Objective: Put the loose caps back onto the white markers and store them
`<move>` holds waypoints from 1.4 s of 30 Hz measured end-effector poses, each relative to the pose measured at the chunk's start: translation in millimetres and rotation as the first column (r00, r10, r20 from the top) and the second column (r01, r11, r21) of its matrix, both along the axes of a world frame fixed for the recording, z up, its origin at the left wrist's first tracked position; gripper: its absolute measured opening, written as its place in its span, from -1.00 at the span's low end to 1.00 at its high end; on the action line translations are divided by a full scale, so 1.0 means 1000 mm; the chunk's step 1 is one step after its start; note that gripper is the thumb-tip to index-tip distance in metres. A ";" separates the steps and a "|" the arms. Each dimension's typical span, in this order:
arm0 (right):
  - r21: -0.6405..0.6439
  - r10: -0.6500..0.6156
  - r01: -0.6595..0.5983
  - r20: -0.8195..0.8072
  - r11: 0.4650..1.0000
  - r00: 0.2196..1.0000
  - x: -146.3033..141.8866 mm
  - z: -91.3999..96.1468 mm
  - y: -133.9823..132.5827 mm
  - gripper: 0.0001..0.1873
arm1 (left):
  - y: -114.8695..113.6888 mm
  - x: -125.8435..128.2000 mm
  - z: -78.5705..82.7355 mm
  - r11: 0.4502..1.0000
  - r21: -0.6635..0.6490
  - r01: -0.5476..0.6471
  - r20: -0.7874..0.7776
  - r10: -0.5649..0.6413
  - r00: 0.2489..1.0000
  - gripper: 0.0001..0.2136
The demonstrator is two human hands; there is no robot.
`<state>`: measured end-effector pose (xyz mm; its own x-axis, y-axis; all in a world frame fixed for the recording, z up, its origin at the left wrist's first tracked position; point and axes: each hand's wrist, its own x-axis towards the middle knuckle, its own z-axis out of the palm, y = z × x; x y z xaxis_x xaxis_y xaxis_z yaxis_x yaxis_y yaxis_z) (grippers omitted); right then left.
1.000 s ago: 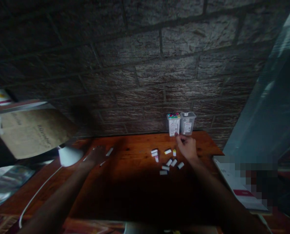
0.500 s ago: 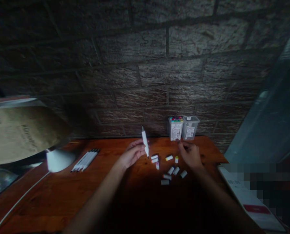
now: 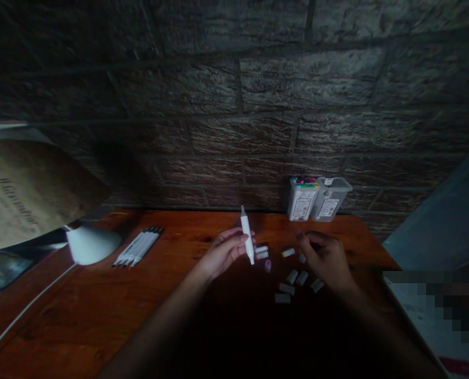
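My left hand (image 3: 223, 252) is closed around a white marker (image 3: 247, 234), held nearly upright above the wooden table (image 3: 100, 305). My right hand (image 3: 326, 258) hovers with curled fingers over several loose marker caps (image 3: 293, 276); whether it holds one is hidden in the dim light. Two clear marker boxes stand against the brick wall: the left box (image 3: 302, 198) is full of coloured-end markers, the right box (image 3: 329, 198) looks empty. A row of several white markers (image 3: 138, 246) lies on the table to the left.
A white lamp head (image 3: 90, 245) with its cable sits at the left, under a brown paper bag (image 3: 25, 195). White papers (image 3: 427, 321) lie at the table's right edge. A grey panel (image 3: 443, 221) stands at the right.
My left hand left the marker row at the left and lifted one marker to the middle. My right hand drew back from the boxes to over the caps. The view shifted.
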<state>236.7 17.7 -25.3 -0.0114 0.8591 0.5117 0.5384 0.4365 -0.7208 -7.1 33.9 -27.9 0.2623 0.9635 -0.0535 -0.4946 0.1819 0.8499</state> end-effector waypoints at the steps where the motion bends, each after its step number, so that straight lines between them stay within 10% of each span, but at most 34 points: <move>1: -0.003 -0.006 0.006 -0.002 1.000 1.000 0.000 0.001 0.000 -0.47 | -0.001 0.000 0.000 1.000 0.008 -0.009 -0.007 0.009 1.000 -0.75; 32: -0.255 0.213 -0.426 -0.582 0.868 0.785 -0.025 0.020 -0.020 -0.86 | -0.034 0.024 0.018 0.924 0.320 0.208 -0.446 -0.046 0.894 -0.82; 42: -0.347 0.023 -0.519 -0.815 0.782 0.579 -0.017 0.021 -0.009 -0.65 | -0.028 0.023 0.010 0.880 0.471 0.059 -0.376 0.140 0.916 -0.65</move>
